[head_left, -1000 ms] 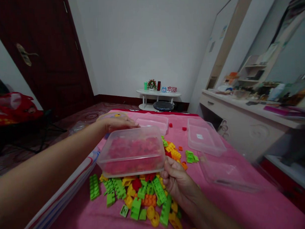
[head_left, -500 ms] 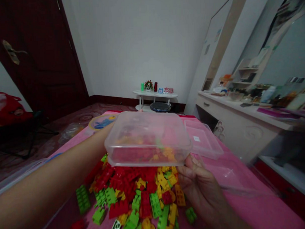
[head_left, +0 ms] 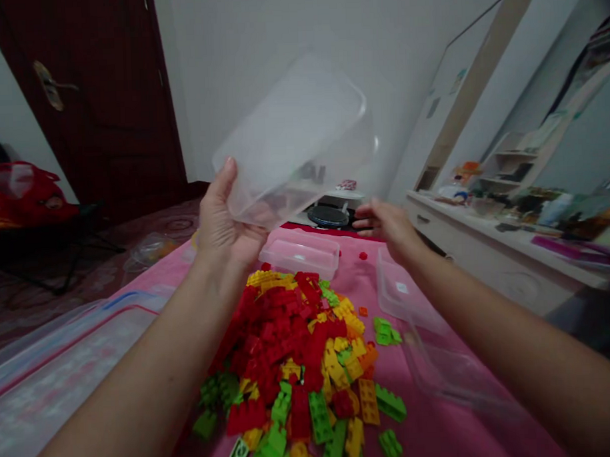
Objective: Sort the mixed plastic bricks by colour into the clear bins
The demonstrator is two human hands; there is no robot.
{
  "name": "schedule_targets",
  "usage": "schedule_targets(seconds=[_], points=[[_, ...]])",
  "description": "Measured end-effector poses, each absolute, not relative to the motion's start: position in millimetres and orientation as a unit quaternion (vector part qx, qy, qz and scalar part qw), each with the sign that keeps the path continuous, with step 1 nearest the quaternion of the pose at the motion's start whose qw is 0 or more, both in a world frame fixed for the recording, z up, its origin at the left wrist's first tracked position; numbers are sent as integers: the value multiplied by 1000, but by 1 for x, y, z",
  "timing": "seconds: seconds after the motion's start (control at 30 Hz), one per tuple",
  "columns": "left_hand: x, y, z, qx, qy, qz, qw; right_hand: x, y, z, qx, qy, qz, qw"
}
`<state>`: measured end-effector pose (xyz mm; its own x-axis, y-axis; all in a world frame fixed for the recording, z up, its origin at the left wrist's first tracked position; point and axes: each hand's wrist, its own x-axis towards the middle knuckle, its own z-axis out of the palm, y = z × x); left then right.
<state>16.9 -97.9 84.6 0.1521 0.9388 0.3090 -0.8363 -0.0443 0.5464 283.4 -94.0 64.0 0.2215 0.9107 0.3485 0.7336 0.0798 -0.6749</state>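
A clear plastic box [head_left: 302,135], tilted and smeared by motion, is up in the air over the table. My left hand [head_left: 227,221] grips its lower left corner, thumb on the near side and fingers underneath. Just right of the box, my right hand [head_left: 385,227] has its fingers stretched out and holds nothing. Below both hands lies a heap of toy building bricks [head_left: 283,322] in red, yellow, green and orange. A few green bricks [head_left: 386,331] lie loose to the right of the heap.
A clear tray [head_left: 300,252] stands behind the heap on the pink cloth [head_left: 357,286]. More clear containers [head_left: 394,289] are on the right. Flat clear lids [head_left: 89,356] with red and blue edges lie at left. A dresser [head_left: 486,249] flanks the right side.
The box has risen from above the bricks and tipped up. My left hand now shows at its left corner, while my right hand has let go and moved up.
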Motion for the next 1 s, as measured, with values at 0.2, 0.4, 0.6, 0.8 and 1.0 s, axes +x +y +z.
schedule_targets(seconds=[0.2,0.4,0.6,0.8,1.0], points=[[0,-103,78,183,26,691,698,316,-8,-10,-758,-616,44,210],[3,-98,72,108,53,745,657,322,13,-48,-725,-683,37,83],[5,-93,68,106,83,748,650,345,25,-50,-793,-608,-39,18],[8,-90,63,79,114,742,656,356,14,-51,-813,-581,-26,-41],[5,-93,67,73,108,753,645,339,2,-20,-809,-588,21,-15]])
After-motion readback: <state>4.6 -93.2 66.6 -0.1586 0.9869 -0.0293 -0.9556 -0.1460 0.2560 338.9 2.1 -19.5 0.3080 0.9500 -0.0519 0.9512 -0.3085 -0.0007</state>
